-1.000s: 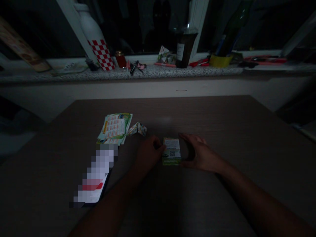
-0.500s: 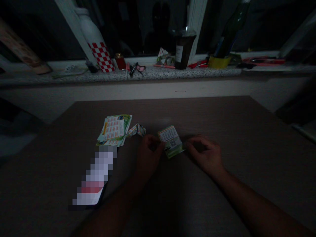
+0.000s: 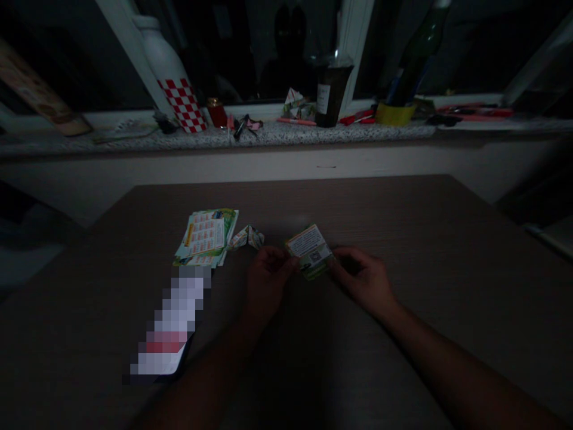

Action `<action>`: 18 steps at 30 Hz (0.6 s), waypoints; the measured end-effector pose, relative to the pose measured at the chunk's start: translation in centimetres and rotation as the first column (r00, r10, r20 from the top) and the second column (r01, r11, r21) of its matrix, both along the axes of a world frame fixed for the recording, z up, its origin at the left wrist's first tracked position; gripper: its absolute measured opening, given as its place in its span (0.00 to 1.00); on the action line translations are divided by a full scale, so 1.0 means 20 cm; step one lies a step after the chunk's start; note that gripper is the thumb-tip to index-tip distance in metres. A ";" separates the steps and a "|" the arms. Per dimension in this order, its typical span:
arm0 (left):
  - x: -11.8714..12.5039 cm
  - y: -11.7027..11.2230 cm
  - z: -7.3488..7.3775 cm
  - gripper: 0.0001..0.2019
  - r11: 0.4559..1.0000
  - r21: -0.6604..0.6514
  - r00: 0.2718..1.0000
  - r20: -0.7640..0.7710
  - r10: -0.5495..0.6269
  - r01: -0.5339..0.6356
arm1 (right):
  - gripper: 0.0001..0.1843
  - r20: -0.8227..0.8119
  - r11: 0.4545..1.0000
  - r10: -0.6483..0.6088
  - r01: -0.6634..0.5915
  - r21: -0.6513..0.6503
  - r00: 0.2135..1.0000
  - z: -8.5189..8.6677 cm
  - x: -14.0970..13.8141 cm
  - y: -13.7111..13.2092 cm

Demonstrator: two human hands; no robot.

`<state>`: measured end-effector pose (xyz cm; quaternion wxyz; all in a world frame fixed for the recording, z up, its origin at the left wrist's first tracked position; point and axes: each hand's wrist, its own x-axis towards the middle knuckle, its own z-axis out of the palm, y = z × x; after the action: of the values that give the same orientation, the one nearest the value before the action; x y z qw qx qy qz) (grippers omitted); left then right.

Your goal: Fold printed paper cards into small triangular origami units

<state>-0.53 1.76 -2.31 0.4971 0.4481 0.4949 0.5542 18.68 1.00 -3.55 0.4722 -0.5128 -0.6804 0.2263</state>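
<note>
A small green and white printed paper (image 3: 310,249), with lines of text and a square code, is held between my two hands over the table. My left hand (image 3: 270,276) pinches its left edge, thumb on top. On the opposite side my right hand (image 3: 362,276) has thumb and fingers closed on the right corner. Just left of my left hand lies a folded paper piece (image 3: 248,236) with creased peaks. Beside that is a stack of printed leaflets (image 3: 206,236) in green, white and orange. The dim light hides the fingertips under the paper.
A phone (image 3: 172,325) with a blurred-out screen lies at the left of the brown table (image 3: 403,215). On the granite sill (image 3: 286,134) stand a red-checked white bottle (image 3: 179,89), a dark drink cup (image 3: 332,89) and a green bottle (image 3: 414,60).
My right hand has moved left and now grips the paper's right corner. The paper looks flatter, with less of its green lower part showing. My left hand has barely moved.
</note>
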 end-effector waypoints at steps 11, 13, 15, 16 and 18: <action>-0.01 -0.11 0.08 0.10 0.713 0.676 0.577 -0.662 0.478 0.186 | 0.05 0.342 0.901 -0.043 -0.112 0.420 0.939 0.12 0.01 -0.04; 0.00 -0.12 0.11 0.07 0.669 0.683 0.493 -0.707 0.507 0.291 | 0.06 0.408 0.892 -0.035 -0.155 0.424 0.912 0.12 0.00 -0.05; 0.02 -0.13 0.13 0.04 0.663 0.665 0.428 -0.739 0.519 0.345 | 0.07 0.444 0.883 -0.038 -0.178 0.434 0.895 0.12 -0.01 -0.06; 0.02 -0.13 0.13 0.03 0.665 0.656 0.408 -0.750 0.520 0.358 | 0.07 0.451 0.877 -0.044 -0.182 0.444 0.891 0.12 -0.02 -0.06; 0.03 -0.12 0.13 0.01 0.672 0.641 0.388 -0.764 0.516 0.370 | 0.07 0.461 0.867 -0.048 -0.193 0.460 0.886 0.12 -0.03 -0.07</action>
<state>0.00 -0.63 0.33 -0.1178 0.8075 0.4345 0.3811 18.11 -0.41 -1.19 0.4042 -0.3869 -0.8263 -0.0646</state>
